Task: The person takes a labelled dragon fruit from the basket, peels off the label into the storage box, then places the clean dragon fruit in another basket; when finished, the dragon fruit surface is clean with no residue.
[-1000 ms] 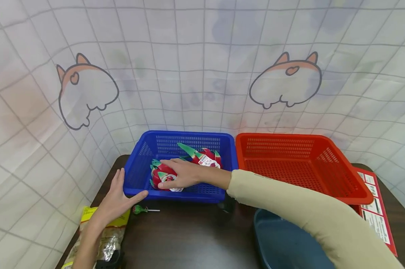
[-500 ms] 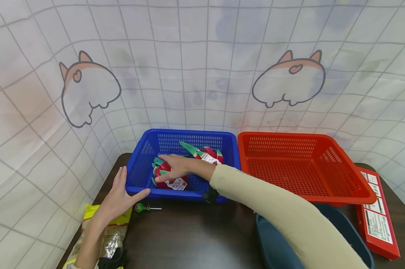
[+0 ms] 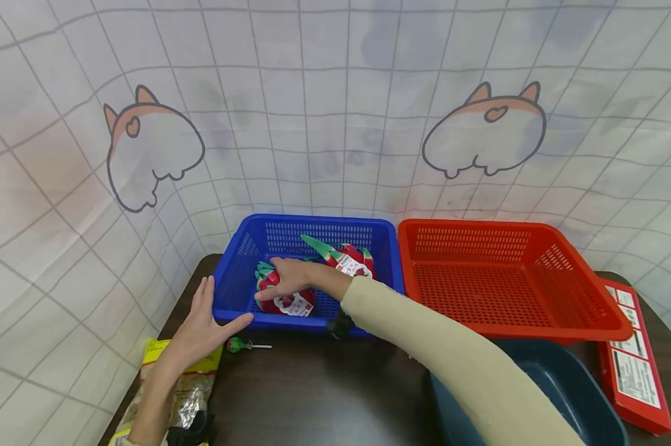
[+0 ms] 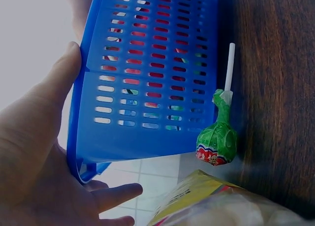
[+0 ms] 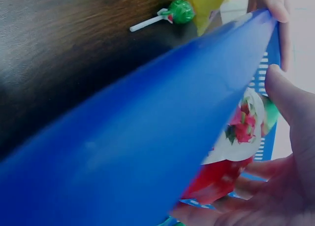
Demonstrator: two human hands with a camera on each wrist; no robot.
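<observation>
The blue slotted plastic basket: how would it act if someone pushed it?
The blue slotted plastic basket should feel fairly stiff, since its walls stand straight. The many slots suggest it's light for its size. Its wide, low shape makes tipping look unlikely.

Dark wood surface here, and along its back sit a blue basket and red basket, side by side! Lollipop and yellow bag left, navy tub and red box right.

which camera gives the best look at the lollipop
Left wrist: the lollipop appears largest there, its white stick and green wrapper clear. The right wrist view shows it whole but smaller; the head view shows it tiny.
</observation>
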